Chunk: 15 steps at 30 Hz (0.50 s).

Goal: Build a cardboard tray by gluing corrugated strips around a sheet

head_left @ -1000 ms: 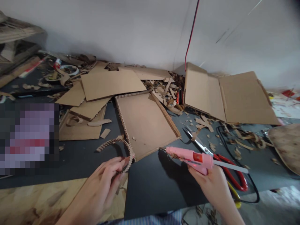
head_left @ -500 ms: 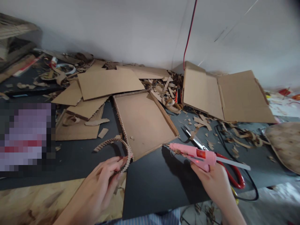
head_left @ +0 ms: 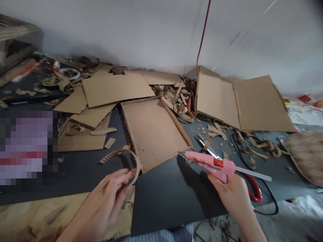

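My right hand (head_left: 230, 188) grips a pink hot glue gun (head_left: 212, 164) with a translucent glue stick (head_left: 254, 173) jutting from its back. The gun's nozzle is at the near edge of a cardboard panel (head_left: 156, 131), close to its right corner. Corrugated strips stand along the panel's left, far and right edges; the near edge has none. At the panel's near left corner, my left hand (head_left: 113, 190) pinches a curled corrugated cardboard strip (head_left: 137, 164), whose loose end arcs away to the left. Behind the gun lie scissors with red handles (head_left: 256, 191), partly covered by it.
Cardboard sheets (head_left: 116, 89) are stacked behind the panel on the left. A folded cardboard piece (head_left: 259, 104) leans on the wall at right. Scraps (head_left: 181, 111) litter the dark table. A black cord (head_left: 270, 198) loops by my right hand, near a patterned pad (head_left: 305, 154).
The glue gun's nozzle has shifted slightly right along the panel's near edge, toward the right corner. My left hand stays in place with the strip.
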Tool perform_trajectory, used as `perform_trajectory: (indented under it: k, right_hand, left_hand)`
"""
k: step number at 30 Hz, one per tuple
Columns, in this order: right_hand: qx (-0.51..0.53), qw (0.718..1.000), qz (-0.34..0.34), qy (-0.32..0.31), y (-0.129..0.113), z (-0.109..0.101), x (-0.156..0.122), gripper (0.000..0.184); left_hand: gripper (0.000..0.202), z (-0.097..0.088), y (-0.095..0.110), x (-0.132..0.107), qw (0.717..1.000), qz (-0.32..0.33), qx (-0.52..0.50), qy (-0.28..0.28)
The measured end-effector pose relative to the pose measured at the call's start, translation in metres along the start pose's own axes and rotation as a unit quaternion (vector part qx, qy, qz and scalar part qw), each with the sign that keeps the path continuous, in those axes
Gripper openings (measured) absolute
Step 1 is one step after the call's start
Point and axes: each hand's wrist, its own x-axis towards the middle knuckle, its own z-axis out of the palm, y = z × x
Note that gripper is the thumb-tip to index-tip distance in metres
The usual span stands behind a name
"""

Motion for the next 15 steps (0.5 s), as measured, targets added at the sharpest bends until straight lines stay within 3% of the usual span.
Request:
perform_trajectory:
  k: [15]
  right_hand:
    - [-0.061, 0.997, 0.031, 0.019, 0.0034, -0.0047, 0.0008, 0.029]
  left_hand:
    - [0.014, 0.0014, 0.0001, -0.0012, 1.0, -0.009, 0.0, -0.007]
